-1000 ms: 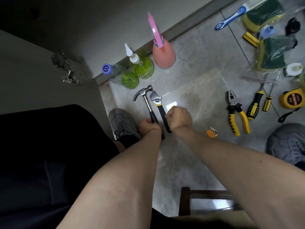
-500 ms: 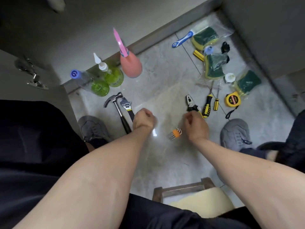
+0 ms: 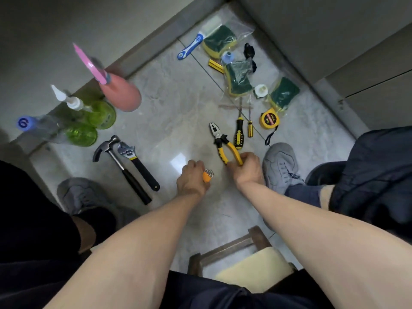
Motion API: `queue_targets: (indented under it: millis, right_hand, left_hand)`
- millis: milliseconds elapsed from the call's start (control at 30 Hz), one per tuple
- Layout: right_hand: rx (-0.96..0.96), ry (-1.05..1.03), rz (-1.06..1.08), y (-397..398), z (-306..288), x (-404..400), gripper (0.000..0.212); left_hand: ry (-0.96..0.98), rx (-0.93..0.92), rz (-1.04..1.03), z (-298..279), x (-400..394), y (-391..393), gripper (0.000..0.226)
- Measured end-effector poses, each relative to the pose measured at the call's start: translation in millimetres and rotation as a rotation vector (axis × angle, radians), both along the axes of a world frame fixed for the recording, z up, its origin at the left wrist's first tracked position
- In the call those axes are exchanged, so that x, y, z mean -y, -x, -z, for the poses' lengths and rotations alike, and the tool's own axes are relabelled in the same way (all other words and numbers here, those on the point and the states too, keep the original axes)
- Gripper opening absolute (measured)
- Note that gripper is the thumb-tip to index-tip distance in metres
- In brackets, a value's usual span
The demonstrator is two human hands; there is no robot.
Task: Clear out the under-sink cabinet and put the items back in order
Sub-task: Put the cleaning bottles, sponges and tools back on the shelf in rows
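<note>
The floor point(image 3: 174, 112) is pale grey marbled tile, glossy, with a thin dark grout line point(image 3: 214, 79) running from 12 o'clock down toward 3 o'clock. A bright square of reflected light point(image 3: 178, 162) sits near the centre. Along 10 to 12 o'clock a grey plinth point(image 3: 156, 39) meets the floor below a dim, greyish cabinet interior point(image 3: 66, 23). At 1 to 3 o'clock stand grey cabinet fronts point(image 3: 334, 41) with a dark seam between panels. At 6 o'clock is a dark wooden stool point(image 3: 225, 248) with a cream cushion point(image 3: 254, 268).
</note>
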State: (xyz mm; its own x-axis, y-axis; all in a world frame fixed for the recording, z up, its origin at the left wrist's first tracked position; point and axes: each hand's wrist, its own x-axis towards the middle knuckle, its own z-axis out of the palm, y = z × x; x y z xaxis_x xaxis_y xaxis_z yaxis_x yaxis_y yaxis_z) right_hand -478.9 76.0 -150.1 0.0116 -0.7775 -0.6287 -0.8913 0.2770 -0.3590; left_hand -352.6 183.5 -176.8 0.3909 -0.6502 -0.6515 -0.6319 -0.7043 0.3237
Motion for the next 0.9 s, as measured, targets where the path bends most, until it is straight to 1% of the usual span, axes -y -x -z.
queue_targets:
  millis: [100,267,367,467,533,633,700,733,800,900]
  right_hand:
    - [-0.043,-0.008,0.024,-6,7,2,0.04]
    - [-0.057,-0.016,0.079,-14,22,5,0.058]
    - [-0.077,-0.038,0.054,-14,24,6,0.063]
    - [-0.111,-0.072,0.039,-16,21,6,0.059]
    - [-0.118,-0.104,0.033,-16,17,5,0.053]
    - [-0.129,-0.174,0.017,-11,13,3,0.052]
    - [-0.143,-0.157,0.018,-6,10,0,0.05]
    - [-0.146,-0.117,0.007,-3,10,-2,0.048]
    - [-0.136,-0.029,-0.054,0,11,-5,0.045]
    - [-0.118,0.006,-0.147,-2,12,-4,0.05]
  left_hand:
    - [0.012,0.031,0.056,3,0,-1,0.041]
    - [0.042,0.0,0.008,4,3,-5,0.021]
    - [-0.007,-0.022,-0.035,4,6,-9,0.016]
    - [-0.011,-0.031,-0.164,5,4,-19,0.021]
    - [0.021,-0.036,-0.142,7,-1,-26,0.031]
    - [0.073,-0.03,-0.093,10,-3,-33,0.04]
    - [0.095,-0.025,-0.056,10,-1,-33,0.044]
    - [0.103,-0.016,-0.035,11,1,-32,0.043]
    - [0.114,0.009,-0.008,12,4,-30,0.033]
    - [0.092,-0.001,-0.017,11,14,-30,0.028]
